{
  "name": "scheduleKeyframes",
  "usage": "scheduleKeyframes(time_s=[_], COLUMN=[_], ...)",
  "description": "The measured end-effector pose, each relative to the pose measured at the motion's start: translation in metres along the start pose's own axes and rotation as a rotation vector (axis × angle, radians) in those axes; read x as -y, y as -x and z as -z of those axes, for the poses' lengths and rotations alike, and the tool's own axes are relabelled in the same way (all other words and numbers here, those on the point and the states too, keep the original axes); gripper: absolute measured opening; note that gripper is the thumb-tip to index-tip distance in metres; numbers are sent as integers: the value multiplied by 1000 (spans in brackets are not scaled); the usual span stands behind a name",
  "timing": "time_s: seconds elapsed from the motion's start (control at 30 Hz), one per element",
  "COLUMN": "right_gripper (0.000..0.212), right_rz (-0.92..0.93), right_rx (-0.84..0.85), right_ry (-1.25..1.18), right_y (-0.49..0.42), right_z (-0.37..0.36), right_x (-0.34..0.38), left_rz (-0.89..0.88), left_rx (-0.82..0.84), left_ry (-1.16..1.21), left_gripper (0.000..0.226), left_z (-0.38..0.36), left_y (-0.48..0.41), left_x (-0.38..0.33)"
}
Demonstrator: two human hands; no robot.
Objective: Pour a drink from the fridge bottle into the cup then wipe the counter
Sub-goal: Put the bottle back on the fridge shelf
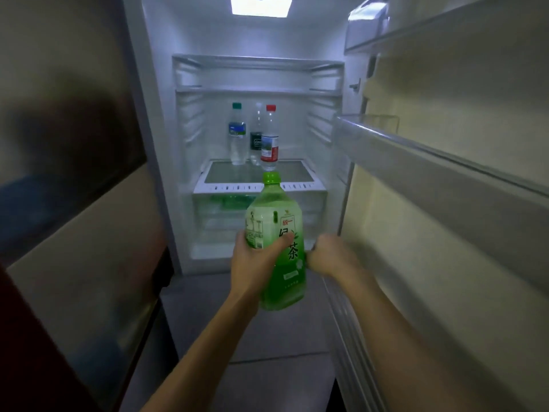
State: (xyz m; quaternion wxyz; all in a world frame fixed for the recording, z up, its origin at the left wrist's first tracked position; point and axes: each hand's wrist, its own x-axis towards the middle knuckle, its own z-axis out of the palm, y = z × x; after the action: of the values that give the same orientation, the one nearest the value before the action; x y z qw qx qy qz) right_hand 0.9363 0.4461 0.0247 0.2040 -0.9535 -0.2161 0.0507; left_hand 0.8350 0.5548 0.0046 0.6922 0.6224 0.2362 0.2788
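My forearms (pixel 208 337) reach up from the bottom edge toward the open fridge (pixel 160 114). My left hand (pixel 255 263) grasps the green tea bottle (pixel 282 209) around its middle, thumb across the label and fingers wrapped round the far side. The bottle stands upright in the air in front of the fridge's lower part, above the floor (pixel 267 346), with its green cap (pixel 271 177) on. It is filled with pale green liquid.

My right hand (pixel 329 254) sits just right of the bottle's lower half, close to the inner edge of the fridge door (pixel 445 233). Its fingers are curled and its back is turned to me. I cannot tell whether it grips the door edge, touches the bottle or closes on nothing.

Inside the fridge, a glass shelf (pixel 297 171) carries three clear bottles close together: a green-capped bottle (pixel 237 135) on the left, a dark-labelled bottle (pixel 256 138) behind in the middle, and a red-capped bottle (pixel 269 141) on the right. Below the shelf is a clear drawer (pixel 219 215) with something green inside, too blurred to name. A lamp (pixel 260 5) glows at the top. The door is swung wide to my right, with a door rack (pixel 416 156) along it.
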Motion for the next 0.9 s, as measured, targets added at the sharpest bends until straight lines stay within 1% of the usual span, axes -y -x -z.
scheduleKeyframes(time_s=[0.1,0.2,0.27,0.33,0.4,0.5,0.53,0.63,0.7,0.77,0.9], right_gripper=[25,24,21,18,17,23,27,34,33,33,36], right_rz=[-40,6,36,60,87,97,94,88,79,72,60], right_rx=[-128,-311,-362,-393,-422,-442,-456,-499,-500,-485,-462], right_ry=[-211,-332,-400,-430,-466,-484,-479,-492,-495,-521,-512], right_y=[-20,-39,-52,-67,-81,-103,-111,-136,-153,-169,-197], right_z=[13,24,28,33,39,44,45,45,45,47,48], right_x=[2,6,11,18,28,47,52,62,63,62,52], left_rz=[-29,-51,-48,-54,-70,-75,-80,-116,-135,-145,-159], left_rx=[24,48,74,86,100,97,85,54,57,61,64], left_ry=[-25,-24,-12,9,20,31,24,-32,-64,-111,-170], left_gripper=[63,73,70,65,67,66,71,97,105,106,98], left_z=[-16,-27,-34,-42,-54,-75,-81,-98,-109,-116,-133], left_y=[-39,-77,-103,-130,-155,-193,-205,-237,-256,-273,-301], left_x=[-8,-20,-28,-36,-45,-55,-59,-66,-67,-68,-66])
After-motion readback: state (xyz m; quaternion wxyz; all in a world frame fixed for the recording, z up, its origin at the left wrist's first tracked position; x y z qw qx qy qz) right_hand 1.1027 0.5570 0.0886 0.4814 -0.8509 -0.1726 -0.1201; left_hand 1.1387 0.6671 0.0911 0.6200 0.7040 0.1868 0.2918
